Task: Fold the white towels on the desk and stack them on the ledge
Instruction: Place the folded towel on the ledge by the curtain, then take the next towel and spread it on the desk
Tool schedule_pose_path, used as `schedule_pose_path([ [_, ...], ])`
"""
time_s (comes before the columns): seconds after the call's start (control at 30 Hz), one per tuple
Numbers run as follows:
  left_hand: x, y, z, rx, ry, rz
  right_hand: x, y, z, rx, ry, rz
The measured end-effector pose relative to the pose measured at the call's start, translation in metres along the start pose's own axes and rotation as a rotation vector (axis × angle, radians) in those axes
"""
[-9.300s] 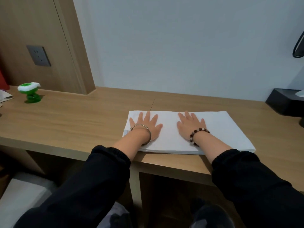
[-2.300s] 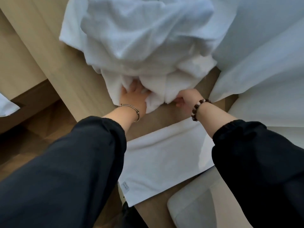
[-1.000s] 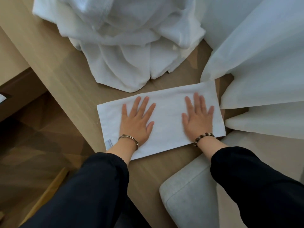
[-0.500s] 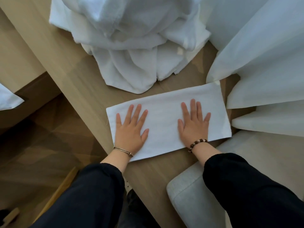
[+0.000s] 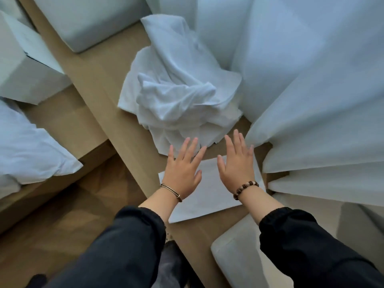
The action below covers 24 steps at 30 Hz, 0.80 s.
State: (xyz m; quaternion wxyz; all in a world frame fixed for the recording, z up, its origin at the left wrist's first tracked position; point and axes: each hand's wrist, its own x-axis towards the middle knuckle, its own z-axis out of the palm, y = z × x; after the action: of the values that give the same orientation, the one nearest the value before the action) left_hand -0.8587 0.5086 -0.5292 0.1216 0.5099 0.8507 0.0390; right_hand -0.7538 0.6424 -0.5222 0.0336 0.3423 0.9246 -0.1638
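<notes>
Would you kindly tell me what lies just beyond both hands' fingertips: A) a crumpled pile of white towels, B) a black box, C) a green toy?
A: the crumpled pile lies just past the open left hand and right hand, which are over the folded towel.

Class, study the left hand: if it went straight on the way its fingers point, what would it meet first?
The left hand, open over the folded towel, would first meet the crumpled pile of white towels right ahead of its fingers. Whether they touch it now is unclear.
</notes>
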Motion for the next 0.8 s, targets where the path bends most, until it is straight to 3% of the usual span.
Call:
schedule_pose_path([
  [0.1,0.02,-0.016,-0.044,-0.023,0.067,0.036,0.015,-0.019,-0.031,0.034,0.077,0.018],
  [0.23,0.058,-0.054,-0.078,-0.007,0.039,0.038,0.049,-0.046,-0.049,0.042,0.095,0.1],
  [0.37,0.103,-0.105,-0.085,-0.002,-0.085,0.036,0.093,-0.073,-0.047,0.088,0.059,0.15],
  [0.57,0.151,-0.162,-0.081,0.046,-0.29,0.14,0.148,-0.104,-0.034,0.074,-0.132,0.329],
  [0.67,0.164,-0.172,-0.08,0.064,-0.378,0.126,0.16,-0.109,-0.036,0.121,-0.081,0.439],
  [0.73,0.17,-0.174,-0.081,0.057,-0.369,0.093,0.161,-0.11,-0.041,0.176,-0.038,0.454],
  [0.8,0.176,-0.176,-0.087,0.05,-0.25,0.119,0.16,-0.112,-0.05,0.333,0.037,0.452],
])
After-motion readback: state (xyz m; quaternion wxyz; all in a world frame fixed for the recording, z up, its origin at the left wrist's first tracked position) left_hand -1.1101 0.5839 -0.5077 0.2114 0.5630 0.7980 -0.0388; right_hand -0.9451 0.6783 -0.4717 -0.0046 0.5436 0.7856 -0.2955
